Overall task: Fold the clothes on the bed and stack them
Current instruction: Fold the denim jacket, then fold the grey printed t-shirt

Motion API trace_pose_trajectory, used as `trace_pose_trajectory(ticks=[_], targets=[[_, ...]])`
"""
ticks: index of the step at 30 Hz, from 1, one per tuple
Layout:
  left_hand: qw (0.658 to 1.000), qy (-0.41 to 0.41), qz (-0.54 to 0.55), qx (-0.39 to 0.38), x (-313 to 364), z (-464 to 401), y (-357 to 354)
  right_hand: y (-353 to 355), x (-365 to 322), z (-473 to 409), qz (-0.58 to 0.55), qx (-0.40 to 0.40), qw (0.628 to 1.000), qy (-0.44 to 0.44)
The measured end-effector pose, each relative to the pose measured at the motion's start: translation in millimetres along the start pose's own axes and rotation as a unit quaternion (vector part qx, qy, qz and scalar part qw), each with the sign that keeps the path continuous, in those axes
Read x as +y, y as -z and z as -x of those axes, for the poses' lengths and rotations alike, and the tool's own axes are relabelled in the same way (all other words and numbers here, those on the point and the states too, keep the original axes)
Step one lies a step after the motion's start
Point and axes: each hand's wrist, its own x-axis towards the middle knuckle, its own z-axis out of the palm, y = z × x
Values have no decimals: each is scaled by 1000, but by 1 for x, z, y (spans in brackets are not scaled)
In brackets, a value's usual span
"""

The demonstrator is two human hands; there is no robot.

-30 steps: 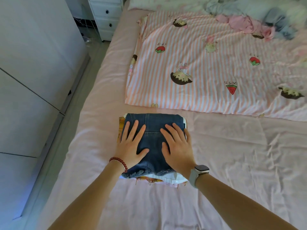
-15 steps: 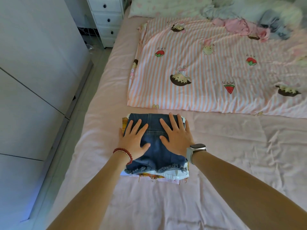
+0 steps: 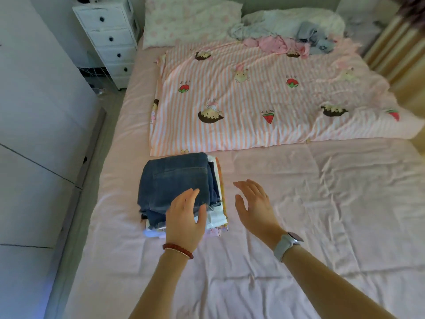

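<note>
Centre frame, a folded denim garment (image 3: 174, 180) tops a clothes stack (image 3: 217, 221) on the bed (image 3: 322, 203). Left hand (image 3: 186, 218) and right hand (image 3: 255, 203) hover, fingers relaxed, holding nothing.

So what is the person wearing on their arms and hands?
Both forearms are bare, with no sleeves showing. The left hand has a bracelet of dark red beads round its wrist. The right hand has a smartwatch with a pale grey strap and a dark face. No rings or gloves show.
</note>
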Motion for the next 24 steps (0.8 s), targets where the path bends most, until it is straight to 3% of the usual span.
trace_pose_trajectory(ticks=[4, 9, 19, 24], targets=[[985, -55, -88, -139, 48, 56, -54, 37, 65, 87, 26, 6, 994, -103], [950, -115, -173, -233, 125, 98, -120, 100, 158, 192, 45, 14, 971, -235], [896, -292, -130, -309, 422, 206, -310, 295, 368, 377, 22, 145, 910, -389], [860, -392, -103, -309, 569, 252, -387, 385, 451, 445, 48, 189, 874, -446]])
